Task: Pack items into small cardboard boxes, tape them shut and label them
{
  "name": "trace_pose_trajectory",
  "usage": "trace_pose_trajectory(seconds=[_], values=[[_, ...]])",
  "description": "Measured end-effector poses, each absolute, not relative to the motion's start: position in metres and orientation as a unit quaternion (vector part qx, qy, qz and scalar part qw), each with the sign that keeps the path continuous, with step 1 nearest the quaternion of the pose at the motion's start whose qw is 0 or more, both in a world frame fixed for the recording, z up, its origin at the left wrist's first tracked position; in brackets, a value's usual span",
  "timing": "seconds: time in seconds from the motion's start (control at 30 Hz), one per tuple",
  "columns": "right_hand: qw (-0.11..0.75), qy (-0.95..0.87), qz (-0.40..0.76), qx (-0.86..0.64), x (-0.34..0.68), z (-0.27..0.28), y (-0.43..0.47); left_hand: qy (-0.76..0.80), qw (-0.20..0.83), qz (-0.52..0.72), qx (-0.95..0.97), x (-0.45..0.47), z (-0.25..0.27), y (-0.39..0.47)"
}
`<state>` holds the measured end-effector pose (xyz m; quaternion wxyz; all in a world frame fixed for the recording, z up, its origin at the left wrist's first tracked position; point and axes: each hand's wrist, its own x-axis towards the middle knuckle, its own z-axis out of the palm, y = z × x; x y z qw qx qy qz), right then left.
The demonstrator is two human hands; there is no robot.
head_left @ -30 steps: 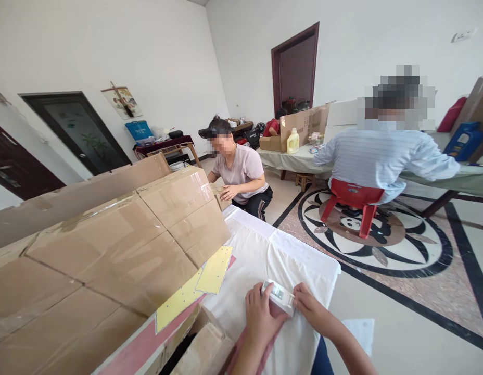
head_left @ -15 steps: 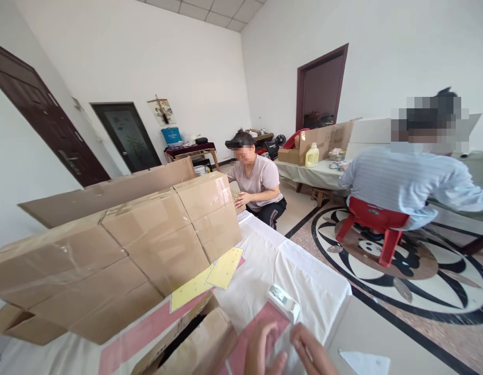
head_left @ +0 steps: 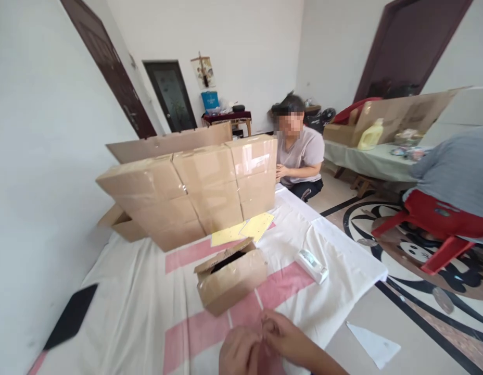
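Note:
Low in the view, my left hand (head_left: pixel 240 352) and my right hand (head_left: pixel 285 336) meet over the cloth-covered table (head_left: pixel 148 312), fingers closed and tips pinched together. Whatever lies between the fingertips is too small or clear to make out. Just beyond them sits a small cardboard box (head_left: pixel 233 286), its top flap raised over a dark inside. To the right of the box lies a white package with a pale green label (head_left: pixel 312 265), apart from my right hand.
Large taped cardboard boxes (head_left: pixel 202 192) stand at the back, with yellow sheets (head_left: pixel 243 229) before them. A black flat object (head_left: pixel 72 316) lies left. One person (head_left: pixel 302 156) crouches behind the boxes; another (head_left: pixel 456 177) sits right on a red stool (head_left: pixel 440 213). A white scrap (head_left: pixel 372 344) lies on the floor.
My view has swung left and down, bringing more of the table into sight. My hands, apart before near the white package, have come together with fingertips pinched.

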<state>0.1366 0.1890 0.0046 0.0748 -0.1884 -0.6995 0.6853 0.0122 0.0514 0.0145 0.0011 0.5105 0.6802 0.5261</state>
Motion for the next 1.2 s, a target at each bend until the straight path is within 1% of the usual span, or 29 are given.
trace_pose_trajectory(seconds=[0.07, 0.13, 0.2, 0.27, 0.33, 0.4, 0.47, 0.57, 0.73, 0.87, 1.07, 1.2], values=[[0.12, -0.721, 0.649, -0.21, 0.129, 0.003, 0.182, 0.689, -0.043, 0.542, 0.479, -0.009, 0.033, 0.035], [0.235, -0.757, 0.56, -0.242, 0.125, 0.016, 0.184, 0.721, -0.053, 0.559, 0.406, -0.033, 0.06, 0.02], [0.358, -0.779, 0.45, -0.251, 0.118, 0.045, 0.198, 0.741, -0.032, 0.566, 0.359, -0.058, 0.088, 0.011], [0.42, -0.813, 0.34, -0.216, 0.103, 0.08, 0.22, 0.753, 0.018, 0.559, 0.346, -0.08, 0.113, 0.01], [0.406, -0.864, 0.249, -0.163, 0.078, 0.11, 0.241, 0.759, 0.079, 0.533, 0.366, -0.097, 0.132, 0.018], [0.346, -0.913, 0.191, -0.099, 0.053, 0.122, 0.255, 0.761, 0.141, 0.493, 0.399, -0.108, 0.144, 0.029], [0.284, -0.944, 0.163, -0.048, 0.034, 0.118, 0.261, 0.757, 0.191, 0.459, 0.424, -0.114, 0.149, 0.042], [0.231, -0.959, 0.162, -0.032, 0.024, 0.101, 0.259, 0.753, 0.231, 0.443, 0.429, -0.119, 0.148, 0.058], [0.225, -0.95, 0.207, -0.065, 0.029, 0.096, 0.258, 0.755, 0.251, 0.417, 0.44, -0.127, 0.145, 0.076], [0.231, -0.943, 0.228, -0.07, 0.026, 0.101, 0.26, 0.773, 0.241, 0.363, 0.461, -0.134, 0.149, 0.088], [0.224, -0.943, 0.234, -0.081, 0.026, 0.102, 0.26, 0.831, 0.161, 0.237, 0.478, -0.134, 0.141, 0.098], [0.221, -0.938, 0.252, -0.087, 0.022, 0.099, 0.262, 0.851, 0.102, 0.206, 0.473, -0.133, 0.136, 0.099]])
